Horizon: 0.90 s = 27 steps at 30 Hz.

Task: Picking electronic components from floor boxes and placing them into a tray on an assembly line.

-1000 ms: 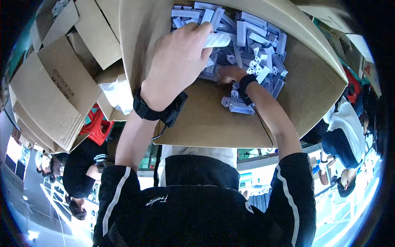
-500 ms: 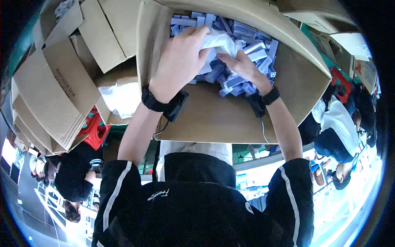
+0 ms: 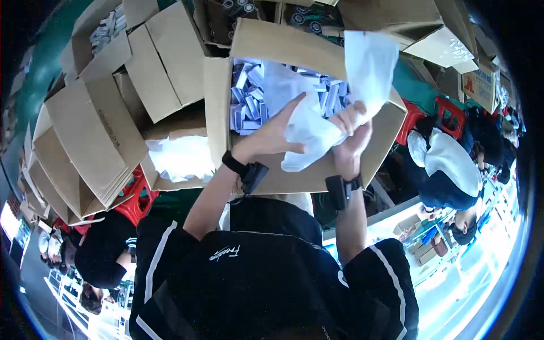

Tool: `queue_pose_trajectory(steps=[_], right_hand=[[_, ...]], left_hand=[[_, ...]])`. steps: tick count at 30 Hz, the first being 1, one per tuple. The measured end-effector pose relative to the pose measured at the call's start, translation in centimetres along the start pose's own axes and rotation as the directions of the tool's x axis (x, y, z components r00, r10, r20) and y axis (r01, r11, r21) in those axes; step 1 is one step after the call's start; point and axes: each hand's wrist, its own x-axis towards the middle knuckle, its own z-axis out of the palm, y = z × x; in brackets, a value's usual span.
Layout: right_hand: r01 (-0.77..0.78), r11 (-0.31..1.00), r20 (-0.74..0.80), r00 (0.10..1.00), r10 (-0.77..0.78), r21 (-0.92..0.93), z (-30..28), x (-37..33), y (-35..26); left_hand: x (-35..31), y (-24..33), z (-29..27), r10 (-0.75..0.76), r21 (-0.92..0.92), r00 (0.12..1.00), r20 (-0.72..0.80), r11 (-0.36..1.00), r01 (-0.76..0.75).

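An open cardboard box [image 3: 289, 42] stands in front of me, filled with many small pale grey-violet oblong pieces [image 3: 247, 96]. My right hand [image 3: 352, 127] is closed round a bunched white translucent plastic bag [image 3: 371, 68] over the box's right side. Part of the bag stands up above that fist, and the rest spreads left toward my other hand. My left hand [image 3: 271, 135] rests against this spread part, thumb and fingers wide apart. Another pale translucent sheet [image 3: 286, 85] lies over the pieces and hides some of them. Each wrist carries a black strapped device.
Folded and open cartons [image 3: 85, 141] crowd the left, one carton lined with white [image 3: 181, 158]. Red stools [image 3: 136, 198] stand at both sides. More boxes with dark contents [image 3: 306, 17] sit behind. One person [image 3: 453, 164] is at the right, another [image 3: 105, 249] at the left.
Both hands have come up and back from the pieces inside the box. The white bag is lifted out with the right hand and spread wider. The box appears farther away.
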Motion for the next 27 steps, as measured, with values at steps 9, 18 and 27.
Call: queue_pose_trajectory(steps=[9, 18, 27], right_hand=[[-0.214, -0.476, -0.141, 0.973, -0.184, -0.853, 1.7, -7.3, 4.3], [-0.377, 0.75, -0.353, 0.913, 0.203, -0.543, 7.8, -10.9, 12.1], [-0.544, 0.053, -0.524, 0.826, 0.207, -0.837, 11.3, -10.5, 20.5]], left_hand=[[-5.1, 3.8, 3.6, -0.679, 0.027, 0.718, 0.155, 0.729, 0.684], [-9.8, 9.8, 2.5, -0.046, -0.086, 0.77, -0.637, 0.996, -0.011], [-20.1, 17.0, -5.9, 0.174, 0.405, 0.628, -0.758, 0.881, 0.245]])
